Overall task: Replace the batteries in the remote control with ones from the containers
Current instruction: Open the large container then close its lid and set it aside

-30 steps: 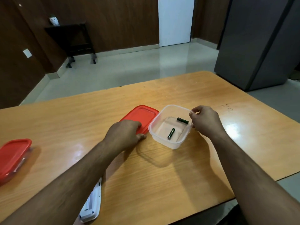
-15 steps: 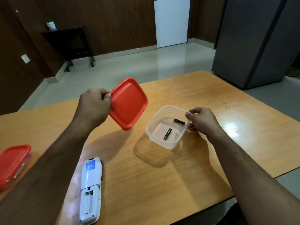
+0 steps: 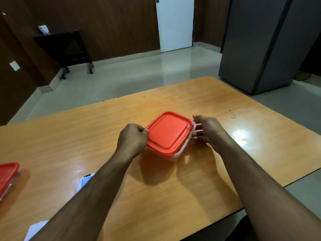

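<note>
On the desk (image 3: 156, 197) the lid (image 3: 169, 132) sits on the container (image 3: 175, 156) at centre, left hand (image 3: 132, 140) at its left edge, right hand (image 3: 207, 130) at its right, the remote control (image 3: 85, 181) nearer left and a second lidded container (image 3: 7, 174) far left.

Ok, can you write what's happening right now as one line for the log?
step: lidding | left hand: pinches red plastic lid edge | right hand: against clear plastic container side | lid: on container | white remote control: on wooden table
</note>
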